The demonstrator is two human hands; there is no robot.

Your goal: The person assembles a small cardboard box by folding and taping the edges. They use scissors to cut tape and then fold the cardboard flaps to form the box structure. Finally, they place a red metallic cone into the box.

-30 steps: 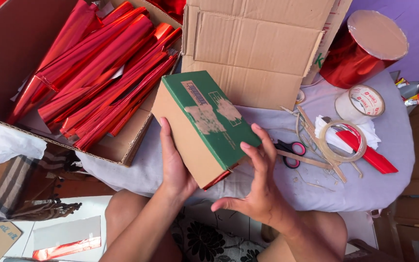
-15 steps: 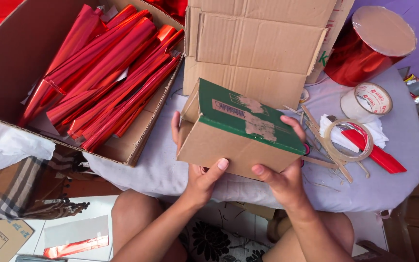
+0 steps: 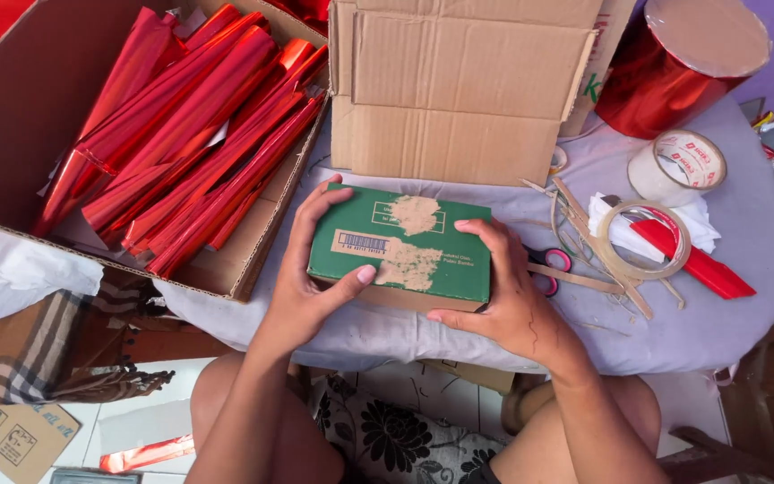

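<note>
Listing by size: worktop (image 3: 718, 332), draped in pale cloth. Large cardboard box (image 3: 11, 134) at 10 o'clock, filled with red foil cones (image 3: 190, 152). Upright carton (image 3: 459, 90) at 12 o'clock. Red foil roll (image 3: 674, 67) at 2 o'clock. Small green-topped box (image 3: 405, 246), centre, resting on the worktop's near edge, clamped at both ends: left hand (image 3: 302, 287) at 9 o'clock, right hand (image 3: 508, 300) at 3 o'clock, each grip closed on it. Tape rolls (image 3: 678, 166) at 3 o'clock. Scissors (image 3: 548, 269) touching the right hand.
</note>
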